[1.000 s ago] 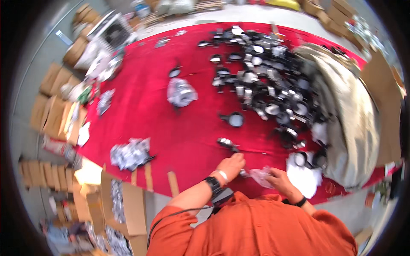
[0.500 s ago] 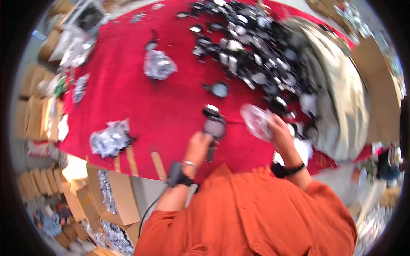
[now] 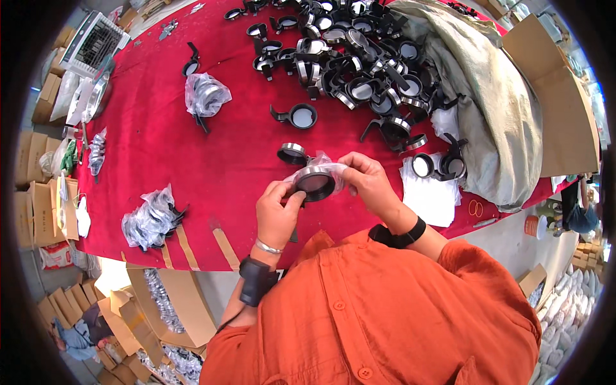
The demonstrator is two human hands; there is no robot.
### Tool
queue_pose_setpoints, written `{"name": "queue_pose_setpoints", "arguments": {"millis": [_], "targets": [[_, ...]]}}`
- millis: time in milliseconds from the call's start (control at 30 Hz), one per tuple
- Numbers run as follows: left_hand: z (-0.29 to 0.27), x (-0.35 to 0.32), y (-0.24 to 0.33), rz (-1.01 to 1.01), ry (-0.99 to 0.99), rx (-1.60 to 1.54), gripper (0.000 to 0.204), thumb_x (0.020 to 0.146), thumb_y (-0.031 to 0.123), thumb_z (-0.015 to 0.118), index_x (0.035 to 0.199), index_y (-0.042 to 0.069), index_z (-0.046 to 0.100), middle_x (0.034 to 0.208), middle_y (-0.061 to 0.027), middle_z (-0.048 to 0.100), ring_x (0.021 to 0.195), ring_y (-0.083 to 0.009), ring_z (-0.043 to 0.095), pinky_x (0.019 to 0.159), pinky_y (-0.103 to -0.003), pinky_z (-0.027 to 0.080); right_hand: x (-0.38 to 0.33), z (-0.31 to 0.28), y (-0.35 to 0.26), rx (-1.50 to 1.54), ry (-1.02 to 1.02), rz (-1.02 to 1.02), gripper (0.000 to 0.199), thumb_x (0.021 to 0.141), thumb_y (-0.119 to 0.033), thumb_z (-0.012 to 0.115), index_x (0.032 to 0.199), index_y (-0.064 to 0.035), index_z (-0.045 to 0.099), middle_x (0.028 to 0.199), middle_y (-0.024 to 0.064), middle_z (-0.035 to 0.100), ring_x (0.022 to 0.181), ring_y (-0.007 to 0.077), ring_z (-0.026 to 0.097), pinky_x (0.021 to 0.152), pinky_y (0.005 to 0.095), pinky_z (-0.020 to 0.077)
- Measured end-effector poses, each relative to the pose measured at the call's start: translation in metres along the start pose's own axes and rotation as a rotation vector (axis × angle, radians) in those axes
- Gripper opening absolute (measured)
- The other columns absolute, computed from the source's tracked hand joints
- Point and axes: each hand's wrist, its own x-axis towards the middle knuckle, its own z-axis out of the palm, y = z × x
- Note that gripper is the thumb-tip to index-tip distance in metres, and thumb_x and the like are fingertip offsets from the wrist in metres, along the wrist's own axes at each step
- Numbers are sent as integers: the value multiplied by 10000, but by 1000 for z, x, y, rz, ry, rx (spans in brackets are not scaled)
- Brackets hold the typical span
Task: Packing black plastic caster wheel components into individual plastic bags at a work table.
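Close in front of me, my left hand (image 3: 277, 212) grips a round black part with a silver band (image 3: 317, 186), its dark hollow side facing me. My right hand (image 3: 375, 183) pinches a clear plastic bag (image 3: 332, 168), which lies along the part's far rim. How much of the part is inside the bag I cannot tell. Just beyond the bag, a similar silver-banded round part (image 3: 292, 153) lies on the red cloth. Farther off lies another round part with a black handle (image 3: 301, 116). White sheets or bags (image 3: 431, 199) lie stacked right of my right hand.
A large heap of black-and-silver round parts (image 3: 359, 64) covers the far right, beside a beige sack (image 3: 494, 115) and a cardboard box (image 3: 552, 96). Bagged bundles (image 3: 153, 219) (image 3: 206, 95) lie on the left of the red cloth (image 3: 160, 141). Rubber bands (image 3: 475, 208) lie near the right edge.
My right hand has brought the plastic bag left to the round part in my left hand. The bag now touches its rim. The view has shifted and sharpened.
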Motion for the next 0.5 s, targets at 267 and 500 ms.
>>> {"name": "queue_pose_setpoints", "arguments": {"millis": [267,500], "targets": [[2,10,-10,220,149,463,106,742,68,616,803,-12,582,750,-138,560,647,-273,562,589,-342,445,-25,35,11,-745,-299,-565,117,787,-94,613,831,-43,517,728,122,547,705,323,570,580,373,455],[-10,22,-28,0,314,-1,91,761,62,643,795,-10,598,685,-52,556,601,-136,529,561,-282,427,-20,14,17,-446,-509,-239,81,827,-90,592,877,-26,586,771,100,589,670,186,596,571,296,474]]}}
